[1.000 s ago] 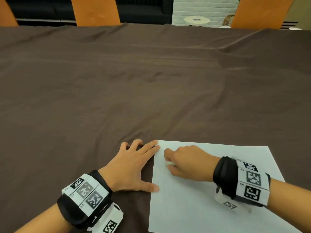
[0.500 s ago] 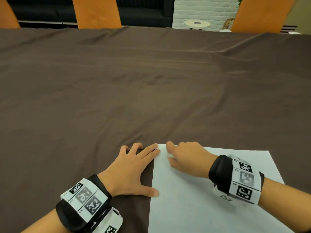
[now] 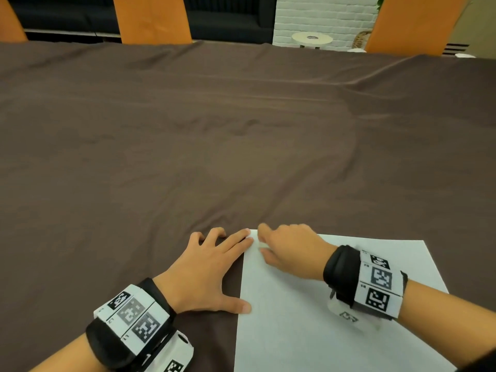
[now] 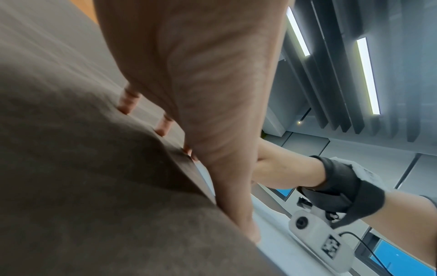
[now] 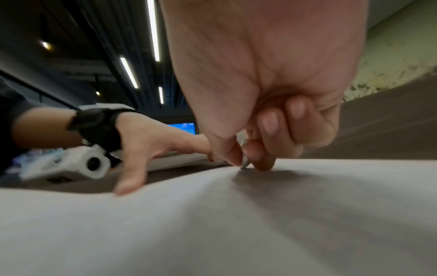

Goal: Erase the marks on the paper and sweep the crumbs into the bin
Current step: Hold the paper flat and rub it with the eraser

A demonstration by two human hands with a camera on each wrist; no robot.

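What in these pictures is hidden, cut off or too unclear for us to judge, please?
- Eraser: only a sliver shows between the right hand fingers; the head view is blurred there.
- Marks and crumbs on the paper: too faint to see in any view.
- Bin: outside every frame.
- Paper's near edge: cut off, head view.

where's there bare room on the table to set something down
The brown tablecloth lies bare from the hands out to the orange chairs, and left of the left hand. It is crowded at the paper's far left corner, where the right hand pinches an eraser.
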